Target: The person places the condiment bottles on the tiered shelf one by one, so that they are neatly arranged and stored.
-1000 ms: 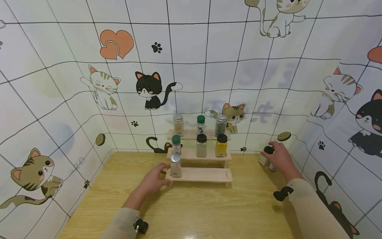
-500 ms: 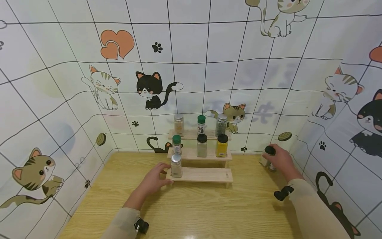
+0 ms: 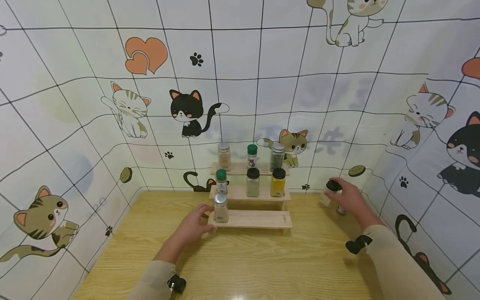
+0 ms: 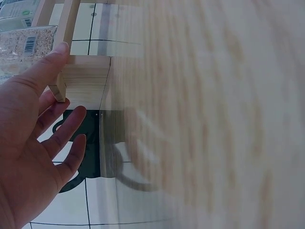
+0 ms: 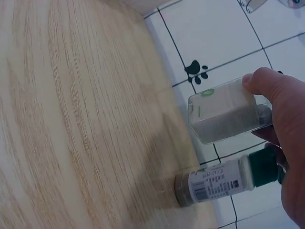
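My left hand (image 3: 193,225) holds the left end of the lowest step of a three-tier wooden spice rack (image 3: 258,218). In the left wrist view the thumb lies over the wood, with fingers (image 4: 66,129) below it. A silver-capped spice jar (image 3: 221,209) stands on that step near this hand. At the right, my right hand (image 3: 348,196) grips a clear, black-capped spice jar (image 5: 224,114) by its top; the jar is tilted and partly filled with pale contents. Below the hand stands a green-capped spice jar (image 5: 217,183) with a white label, its cap close to the fingers.
The middle step carries a green-capped jar (image 3: 221,183), a black-capped pale jar (image 3: 253,185) and a yellow jar (image 3: 278,185). Three more jars, one a green-capped jar (image 3: 252,157), stand on the top step. Cat-print walls (image 3: 240,96) enclose the wooden table (image 3: 240,262).
My right hand has shifted slightly left with the black-capped jar, away from the green-capped one beside it. The left hand stays on the rack.
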`<state>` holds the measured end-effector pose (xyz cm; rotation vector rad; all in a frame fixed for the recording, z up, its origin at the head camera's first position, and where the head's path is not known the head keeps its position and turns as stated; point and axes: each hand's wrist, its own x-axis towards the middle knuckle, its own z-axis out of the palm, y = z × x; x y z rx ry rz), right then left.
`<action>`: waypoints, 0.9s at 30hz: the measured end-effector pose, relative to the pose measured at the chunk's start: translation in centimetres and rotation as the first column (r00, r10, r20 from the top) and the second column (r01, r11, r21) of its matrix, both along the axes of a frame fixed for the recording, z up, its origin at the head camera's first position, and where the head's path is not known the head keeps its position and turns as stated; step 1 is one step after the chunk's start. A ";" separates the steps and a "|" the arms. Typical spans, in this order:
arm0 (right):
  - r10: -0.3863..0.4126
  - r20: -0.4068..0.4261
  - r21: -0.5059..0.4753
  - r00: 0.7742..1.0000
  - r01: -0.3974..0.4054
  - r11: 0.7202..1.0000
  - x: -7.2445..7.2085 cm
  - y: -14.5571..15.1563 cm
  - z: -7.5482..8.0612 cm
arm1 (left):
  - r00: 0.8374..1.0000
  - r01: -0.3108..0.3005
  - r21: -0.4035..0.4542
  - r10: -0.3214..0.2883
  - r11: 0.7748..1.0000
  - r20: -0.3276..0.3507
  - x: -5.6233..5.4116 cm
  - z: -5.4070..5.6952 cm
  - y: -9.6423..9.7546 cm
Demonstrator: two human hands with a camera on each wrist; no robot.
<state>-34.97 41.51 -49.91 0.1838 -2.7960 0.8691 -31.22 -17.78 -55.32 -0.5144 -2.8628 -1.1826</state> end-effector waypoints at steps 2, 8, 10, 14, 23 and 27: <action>0.027 -0.007 -0.025 1.000 -0.028 0.999 0.2 -0.5 0.3 | 1.000 0.000 0.000 0.000 1.000 0.001 0.0 0.0 0.0; 0.081 -0.053 -0.054 0.995 -0.084 0.995 0.7 -2.1 1.0 | 1.000 -0.002 -0.002 0.002 1.000 0.001 0.0 0.2 0.0; 0.091 -0.045 -0.089 0.995 -0.094 0.992 1.0 -2.8 1.2 | 1.000 -0.005 0.003 0.005 1.000 0.003 0.1 0.3 0.0; 0.124 -0.028 -0.186 0.992 -0.127 0.974 1.9 -4.4 1.7 | 1.000 -0.004 0.011 0.004 1.000 0.004 0.1 0.4 0.0; 0.200 -0.067 -0.218 0.978 -0.210 0.953 4.1 -7.7 3.1 | 1.000 0.004 0.019 -0.004 1.000 0.002 0.1 0.1 -0.1; 0.190 -0.053 -0.215 0.980 -0.197 0.957 5.3 -9.1 3.8 | 1.000 0.006 0.026 -0.006 1.000 0.003 0.1 0.1 0.0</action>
